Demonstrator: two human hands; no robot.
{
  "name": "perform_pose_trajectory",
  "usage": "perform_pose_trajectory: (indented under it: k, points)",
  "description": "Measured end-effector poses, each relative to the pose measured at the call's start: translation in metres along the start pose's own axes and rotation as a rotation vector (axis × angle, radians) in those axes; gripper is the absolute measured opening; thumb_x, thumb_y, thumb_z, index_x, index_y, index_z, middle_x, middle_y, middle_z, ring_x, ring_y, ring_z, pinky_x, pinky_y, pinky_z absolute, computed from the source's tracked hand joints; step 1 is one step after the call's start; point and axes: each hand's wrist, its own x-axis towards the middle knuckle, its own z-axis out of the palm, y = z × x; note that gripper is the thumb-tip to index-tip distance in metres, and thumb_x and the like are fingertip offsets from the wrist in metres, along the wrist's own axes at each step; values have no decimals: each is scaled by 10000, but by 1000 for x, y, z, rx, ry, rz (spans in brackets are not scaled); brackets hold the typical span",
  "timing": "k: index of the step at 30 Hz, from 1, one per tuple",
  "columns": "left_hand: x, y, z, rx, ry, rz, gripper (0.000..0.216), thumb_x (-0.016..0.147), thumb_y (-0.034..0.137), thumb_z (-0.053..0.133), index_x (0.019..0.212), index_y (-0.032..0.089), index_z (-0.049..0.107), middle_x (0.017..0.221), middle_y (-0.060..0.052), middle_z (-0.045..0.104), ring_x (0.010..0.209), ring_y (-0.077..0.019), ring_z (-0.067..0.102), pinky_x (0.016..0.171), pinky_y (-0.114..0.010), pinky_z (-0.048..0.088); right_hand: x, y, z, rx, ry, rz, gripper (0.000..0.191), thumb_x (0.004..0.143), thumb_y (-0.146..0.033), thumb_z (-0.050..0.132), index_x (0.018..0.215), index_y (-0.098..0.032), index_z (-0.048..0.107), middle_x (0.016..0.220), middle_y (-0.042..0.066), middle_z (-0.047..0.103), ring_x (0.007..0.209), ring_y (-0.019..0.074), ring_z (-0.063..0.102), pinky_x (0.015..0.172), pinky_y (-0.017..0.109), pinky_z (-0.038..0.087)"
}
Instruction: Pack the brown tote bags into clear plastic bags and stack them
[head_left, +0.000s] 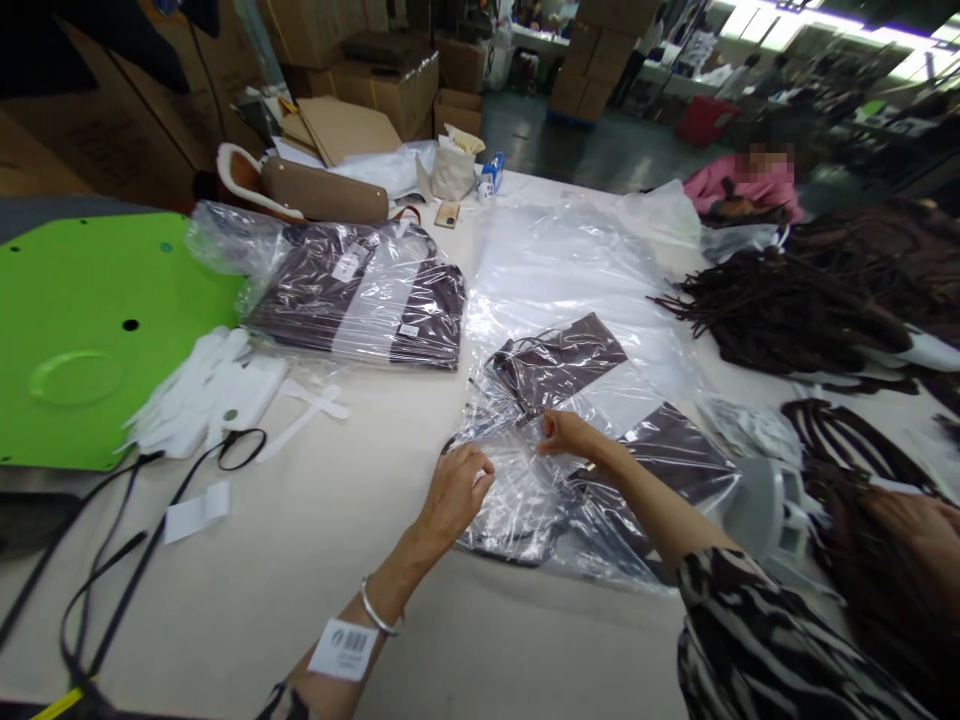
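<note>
A clear plastic bag (517, 500) lies on the table in front of me, with a dark brown bag (675, 450) flat inside it. A dark brown pouch (577, 355) with a thin cord shows through the film at the far side. A white paper band shows beside the brown material. My left hand (457, 490) is curled at the left edge of the plastic, with film at its fingertips. My right hand (566, 435) pinches the film near the middle. On my left wrist are a bangle (375, 608) and a white barcode label (343, 650).
A wrapped brown bag (360, 300) lies at the back left, near white gloves (199, 395) and a green board (90, 320). Clear plastic sheets (562, 260) spread behind. Dark brown straps (810, 300) pile up at the right, where another person's hand (911, 520) touches brown material.
</note>
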Motion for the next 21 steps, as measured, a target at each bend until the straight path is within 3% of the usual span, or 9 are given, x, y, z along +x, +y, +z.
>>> perform_pose_trajectory:
  k: [5, 10, 13, 15, 19, 21]
  points:
    - [8, 21, 13, 1, -44, 87, 70, 874, 167, 594, 891, 218, 639, 975, -48, 665, 992, -222, 595, 902, -384, 413, -9, 18, -9, 267, -6, 24, 158, 707, -293, 679, 745, -186, 569, 541, -45, 587, 514, 109, 539, 521, 228, 380]
    - [23, 39, 33, -81, -24, 73, 133, 847, 138, 592, 933, 221, 652, 1006, -49, 662, 1018, -228, 589, 937, -408, 412, -35, 16, -19, 467, 32, 23, 238, 657, -351, 705, 794, -176, 621, 569, -51, 579, 538, 103, 522, 558, 238, 408]
    - [31, 41, 36, -383, 8, -78, 222, 812, 179, 615, 1027, 214, 655, 1100, -60, 649, 994, -207, 597, 912, -378, 452, -62, -3, -22, 678, -104, -73, 322, 664, -354, 748, 923, -177, 677, 697, -25, 652, 618, 103, 552, 624, 247, 434]
    - [34, 43, 34, -679, -64, -192, 285, 801, 253, 641, 1080, 197, 649, 1136, -73, 657, 973, -196, 612, 875, -347, 474, -81, -18, -20, 813, -177, -132, 370, 676, -335, 773, 1005, -189, 688, 798, -2, 692, 698, 118, 588, 669, 256, 452]
    - [32, 48, 35, -1090, -224, -325, 383, 831, 383, 634, 1155, 178, 626, 1191, -95, 672, 1062, -206, 621, 882, -318, 467, -109, -39, -4, 947, -111, -176, 404, 727, -300, 750, 1118, -221, 683, 1037, 51, 725, 925, 179, 651, 780, 294, 492]
    - [29, 45, 39, -1088, -178, -384, 387, 826, 385, 631, 1160, 191, 614, 1210, -95, 663, 1081, -208, 619, 869, -313, 472, -115, -40, 8, 1012, -66, -150, 513, 739, -294, 736, 1241, -266, 634, 1230, 71, 677, 1051, 218, 649, 830, 330, 513]
